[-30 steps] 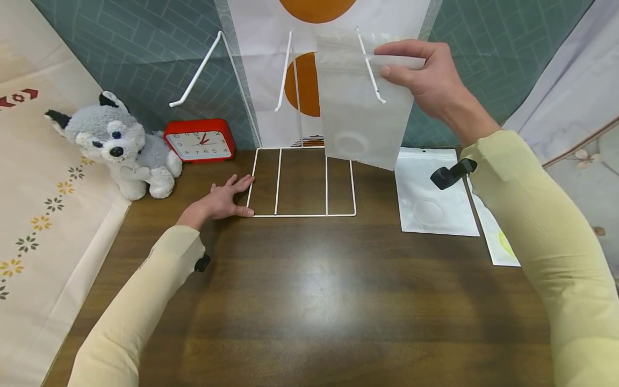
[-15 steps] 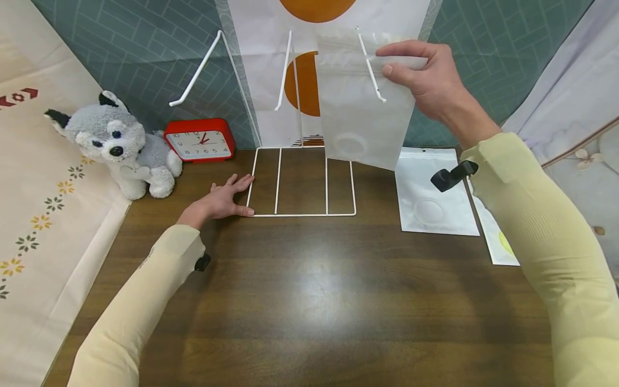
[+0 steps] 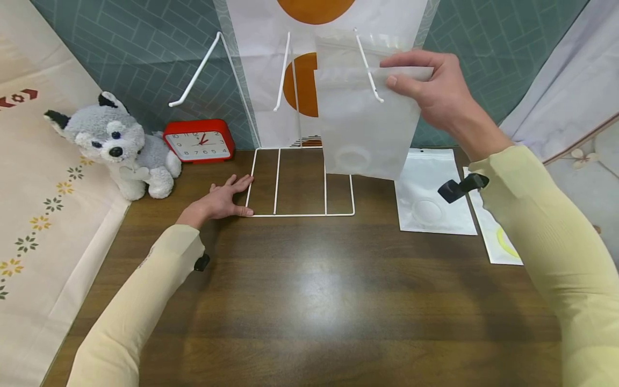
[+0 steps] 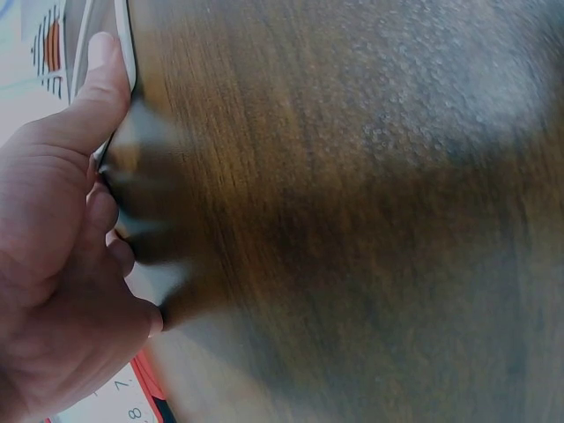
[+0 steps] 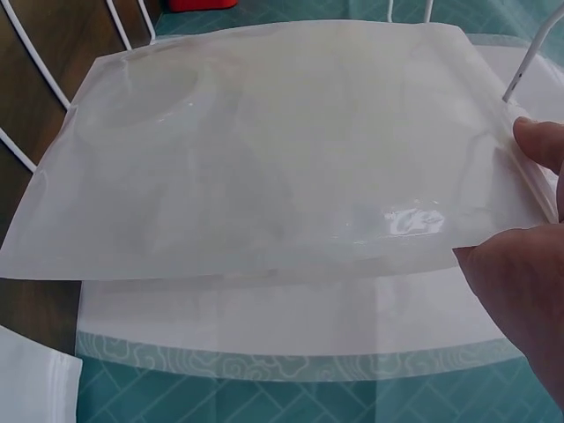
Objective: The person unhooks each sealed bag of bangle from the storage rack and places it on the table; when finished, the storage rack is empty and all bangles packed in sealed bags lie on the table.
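My right hand [image 3: 447, 88] pinches the upper right side of a translucent white zip bag [image 3: 365, 123] between thumb and fingers. A faint round shape shows near the bag's bottom. The bag hangs at the right prong of a white wire display rack [image 3: 304, 216], and that prong [image 3: 369, 72] passes in front of it. Whether the prong runs through a hole is too small to tell. In the right wrist view the bag [image 5: 273, 150] spreads wide beside the thumb. My left hand [image 3: 217, 201] rests on the rack's left base wire, fingers spread, thumb at the front corner.
Two more white bags lie to the right, one whole bag [image 3: 425, 209] and one with a yellow mark [image 3: 503, 242] partly behind the sleeve. A red clock [image 3: 198, 141] and a plush husky [image 3: 121, 145] stand left. The rack's left prong [image 3: 195, 70] and middle prong [image 3: 282, 72] are bare.
My right hand and the bag have shifted slightly down and to the right, lowering the bag's bottom edge. The left hand stays on the rack's base.
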`<state>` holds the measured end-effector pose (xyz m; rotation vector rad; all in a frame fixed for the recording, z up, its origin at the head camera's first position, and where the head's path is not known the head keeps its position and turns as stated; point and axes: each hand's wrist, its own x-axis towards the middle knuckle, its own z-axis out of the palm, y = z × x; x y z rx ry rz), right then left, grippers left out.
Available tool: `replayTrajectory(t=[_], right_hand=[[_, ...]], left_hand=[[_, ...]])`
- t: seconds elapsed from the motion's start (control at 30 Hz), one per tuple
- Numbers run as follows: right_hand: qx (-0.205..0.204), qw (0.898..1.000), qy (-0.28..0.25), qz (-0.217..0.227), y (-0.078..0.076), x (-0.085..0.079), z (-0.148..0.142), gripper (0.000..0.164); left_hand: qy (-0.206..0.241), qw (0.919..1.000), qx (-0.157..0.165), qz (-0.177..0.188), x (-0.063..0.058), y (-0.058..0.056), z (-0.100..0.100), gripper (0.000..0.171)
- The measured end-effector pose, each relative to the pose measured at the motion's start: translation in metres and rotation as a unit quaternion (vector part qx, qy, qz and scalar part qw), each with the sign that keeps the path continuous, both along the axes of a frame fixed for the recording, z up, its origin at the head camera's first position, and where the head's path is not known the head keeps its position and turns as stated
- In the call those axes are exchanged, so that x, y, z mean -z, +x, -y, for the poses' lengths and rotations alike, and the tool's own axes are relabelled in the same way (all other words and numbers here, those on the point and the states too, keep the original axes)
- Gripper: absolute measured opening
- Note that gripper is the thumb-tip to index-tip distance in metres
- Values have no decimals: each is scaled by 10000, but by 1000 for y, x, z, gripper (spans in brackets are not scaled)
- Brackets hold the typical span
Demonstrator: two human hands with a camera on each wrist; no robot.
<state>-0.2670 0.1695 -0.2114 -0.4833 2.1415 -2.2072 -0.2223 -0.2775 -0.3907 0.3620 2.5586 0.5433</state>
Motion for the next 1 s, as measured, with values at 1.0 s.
replayTrajectory(t=[1.0], right_hand=[[-332,9977,-563,-163,55,-5,-9,28]], left_hand=[[-22,10000,77,2,-1,-1,-1,100]])
